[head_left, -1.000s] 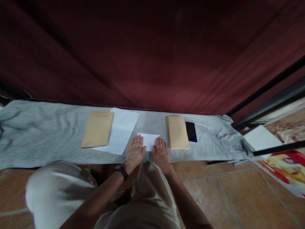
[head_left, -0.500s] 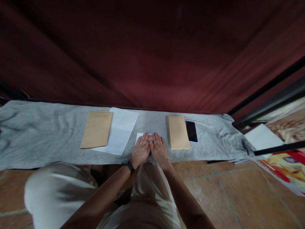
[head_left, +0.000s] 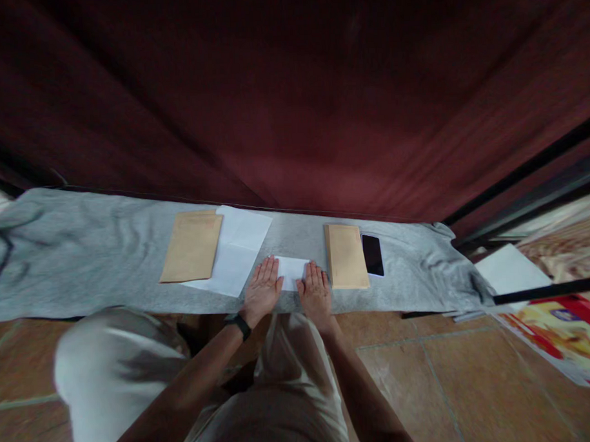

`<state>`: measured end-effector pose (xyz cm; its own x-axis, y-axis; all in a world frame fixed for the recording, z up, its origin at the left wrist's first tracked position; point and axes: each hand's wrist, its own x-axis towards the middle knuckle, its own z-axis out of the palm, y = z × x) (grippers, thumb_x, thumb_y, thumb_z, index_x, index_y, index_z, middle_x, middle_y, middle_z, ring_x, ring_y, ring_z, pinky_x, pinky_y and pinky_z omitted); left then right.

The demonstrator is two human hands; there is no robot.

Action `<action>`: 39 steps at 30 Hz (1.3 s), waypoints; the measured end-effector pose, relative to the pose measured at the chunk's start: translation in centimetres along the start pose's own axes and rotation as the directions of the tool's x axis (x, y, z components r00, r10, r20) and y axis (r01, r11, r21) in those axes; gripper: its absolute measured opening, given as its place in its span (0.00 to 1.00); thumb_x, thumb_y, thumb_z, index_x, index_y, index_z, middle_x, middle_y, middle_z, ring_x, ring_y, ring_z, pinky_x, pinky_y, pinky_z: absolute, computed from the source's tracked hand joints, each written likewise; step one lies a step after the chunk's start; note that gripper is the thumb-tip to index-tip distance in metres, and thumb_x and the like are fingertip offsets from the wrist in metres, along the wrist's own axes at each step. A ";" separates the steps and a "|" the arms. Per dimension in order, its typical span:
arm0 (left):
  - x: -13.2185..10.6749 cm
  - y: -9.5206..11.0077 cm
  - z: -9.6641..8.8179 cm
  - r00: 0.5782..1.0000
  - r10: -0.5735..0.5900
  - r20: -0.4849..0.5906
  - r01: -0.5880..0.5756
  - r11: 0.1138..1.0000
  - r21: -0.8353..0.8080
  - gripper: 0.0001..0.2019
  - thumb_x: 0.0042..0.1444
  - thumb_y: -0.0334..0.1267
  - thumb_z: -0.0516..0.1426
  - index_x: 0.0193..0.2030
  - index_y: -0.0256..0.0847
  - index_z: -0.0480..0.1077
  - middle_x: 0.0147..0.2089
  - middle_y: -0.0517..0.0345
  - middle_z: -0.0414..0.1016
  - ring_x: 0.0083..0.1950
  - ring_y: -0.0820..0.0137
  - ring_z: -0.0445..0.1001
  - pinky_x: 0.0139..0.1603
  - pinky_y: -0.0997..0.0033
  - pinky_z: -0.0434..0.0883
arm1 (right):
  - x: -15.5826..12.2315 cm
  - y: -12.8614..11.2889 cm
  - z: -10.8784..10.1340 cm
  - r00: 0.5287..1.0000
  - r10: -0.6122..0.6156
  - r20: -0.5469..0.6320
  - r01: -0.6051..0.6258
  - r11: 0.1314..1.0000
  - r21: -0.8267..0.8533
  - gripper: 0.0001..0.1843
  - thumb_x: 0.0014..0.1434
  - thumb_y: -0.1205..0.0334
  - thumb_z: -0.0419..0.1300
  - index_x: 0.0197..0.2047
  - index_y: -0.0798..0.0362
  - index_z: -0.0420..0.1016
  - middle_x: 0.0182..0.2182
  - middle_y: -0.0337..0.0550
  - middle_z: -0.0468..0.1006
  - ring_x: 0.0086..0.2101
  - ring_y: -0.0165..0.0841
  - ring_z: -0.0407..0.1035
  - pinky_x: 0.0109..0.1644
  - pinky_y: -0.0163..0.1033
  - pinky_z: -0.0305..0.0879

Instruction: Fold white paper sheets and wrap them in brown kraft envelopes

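Note:
A small folded white paper [head_left: 291, 271] lies on a grey cloth [head_left: 97, 260] spread on the floor. My left hand [head_left: 262, 290] lies flat on its left end, fingers stretched out. My right hand [head_left: 315, 292] lies flat on its right end, fingers also out. The middle strip of the paper shows between the two hands. A black band [head_left: 238, 325] sits on my left wrist.
A tan envelope [head_left: 192, 246] lies partly over a white sheet [head_left: 235, 252] to the left. Another tan envelope [head_left: 346, 256] and a black phone [head_left: 372, 254] lie to the right. A dark red curtain [head_left: 291, 105] hangs behind. A white sheet [head_left: 512, 269] and colourful print [head_left: 564, 331] lie far right on tiles.
Half a second ago both hands were together over the middle of the folded paper. They have since slid apart to its two ends, pressing flat.

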<state>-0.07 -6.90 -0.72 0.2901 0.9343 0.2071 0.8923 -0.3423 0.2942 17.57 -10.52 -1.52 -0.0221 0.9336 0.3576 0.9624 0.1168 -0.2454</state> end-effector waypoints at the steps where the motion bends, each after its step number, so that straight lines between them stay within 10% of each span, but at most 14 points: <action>1: -0.1 0.0 0.0 1.000 0.001 -0.003 -0.001 1.000 0.025 0.30 0.69 0.42 0.42 0.73 0.25 0.55 0.76 0.38 0.52 0.78 0.57 0.48 0.76 0.51 0.50 | -0.2 0.0 -0.1 1.000 -0.001 -0.006 0.001 1.000 -0.011 0.32 0.75 0.54 0.45 0.73 0.65 0.53 0.69 0.63 0.60 0.68 0.45 0.56 0.70 0.54 0.53; 39: -3.9 -0.1 -1.4 0.991 0.024 -0.128 -0.017 0.998 0.053 0.30 0.71 0.46 0.44 0.73 0.29 0.55 0.75 0.39 0.54 0.76 0.57 0.53 0.75 0.51 0.53 | -3.2 -0.8 -1.3 0.999 -0.050 -0.010 0.050 0.998 -0.048 0.30 0.74 0.56 0.46 0.73 0.64 0.53 0.68 0.63 0.63 0.67 0.44 0.57 0.69 0.54 0.55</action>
<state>-1.78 -10.60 -0.29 0.2647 0.9054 0.3319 0.9042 -0.3526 0.2409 17.26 -14.07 -1.34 -0.0677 0.9230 0.3788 0.9719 0.1467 -0.1839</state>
